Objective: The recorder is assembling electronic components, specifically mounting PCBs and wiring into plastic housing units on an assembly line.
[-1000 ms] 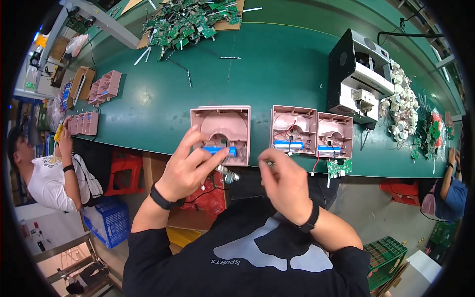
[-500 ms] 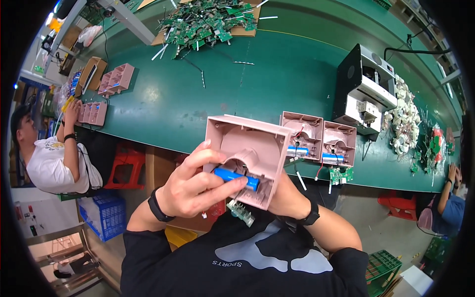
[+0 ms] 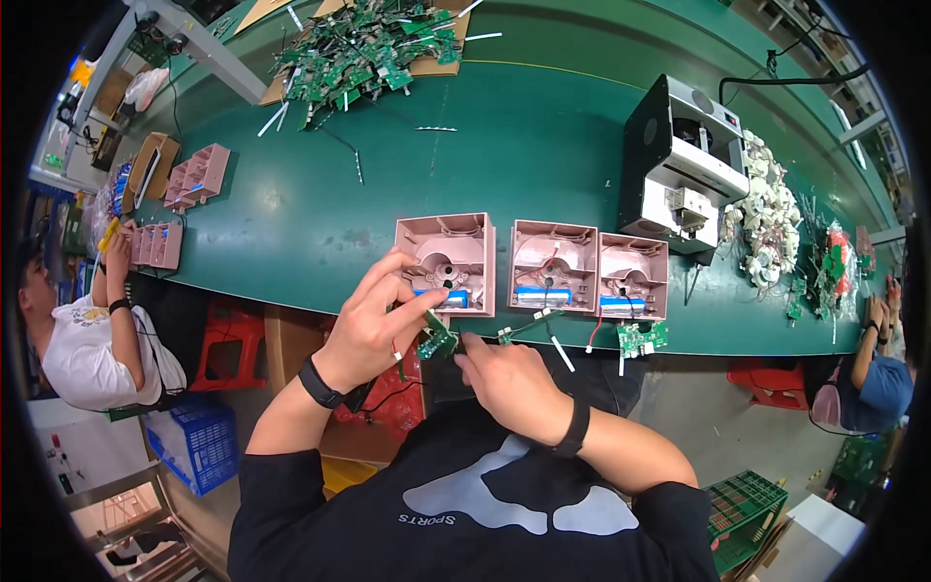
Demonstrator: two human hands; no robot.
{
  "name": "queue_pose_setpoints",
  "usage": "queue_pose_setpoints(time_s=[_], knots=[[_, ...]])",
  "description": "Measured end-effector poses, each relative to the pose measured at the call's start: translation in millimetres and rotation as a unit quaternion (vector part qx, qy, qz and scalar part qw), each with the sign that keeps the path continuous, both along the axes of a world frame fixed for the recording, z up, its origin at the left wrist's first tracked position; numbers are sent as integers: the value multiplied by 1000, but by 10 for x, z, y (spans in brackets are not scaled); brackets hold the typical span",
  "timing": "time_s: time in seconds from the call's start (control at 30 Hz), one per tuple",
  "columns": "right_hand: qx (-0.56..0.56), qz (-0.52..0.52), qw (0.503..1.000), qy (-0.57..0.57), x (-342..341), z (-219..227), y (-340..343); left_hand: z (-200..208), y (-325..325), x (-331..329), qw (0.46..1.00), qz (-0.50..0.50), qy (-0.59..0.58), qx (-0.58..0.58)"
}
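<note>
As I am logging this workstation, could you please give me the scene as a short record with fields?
Left hand: fingertips at a blue battery in the left pink housing
Right hand: near a small green circuit board; contact unclear
Other housings: middle pink housing and right pink housing, each containing a blue battery
Surface: green bench
Far side: circuit board heap
Right side: black-and-white machine, white parts pile beyond
</note>
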State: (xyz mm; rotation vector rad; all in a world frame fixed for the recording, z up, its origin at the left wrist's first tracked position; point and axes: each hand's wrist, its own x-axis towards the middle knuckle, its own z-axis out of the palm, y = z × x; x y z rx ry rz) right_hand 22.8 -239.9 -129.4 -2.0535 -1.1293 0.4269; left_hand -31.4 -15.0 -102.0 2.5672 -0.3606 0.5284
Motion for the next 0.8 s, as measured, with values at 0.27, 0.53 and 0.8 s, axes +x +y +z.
queue_pose_setpoints(time_s=[0.27, 0.53, 0.8], knots=[[-82, -29, 989, -115, -36, 38, 30, -183, -48, 138, 1000, -1, 25, 9], [-88, -40, 991, -93, 37, 30, -23, -268, -82, 310, 999, -21, 22, 33], [-8, 12, 999, -41, 99, 540, -623, -270, -130, 273, 999, 6, 43, 19]])
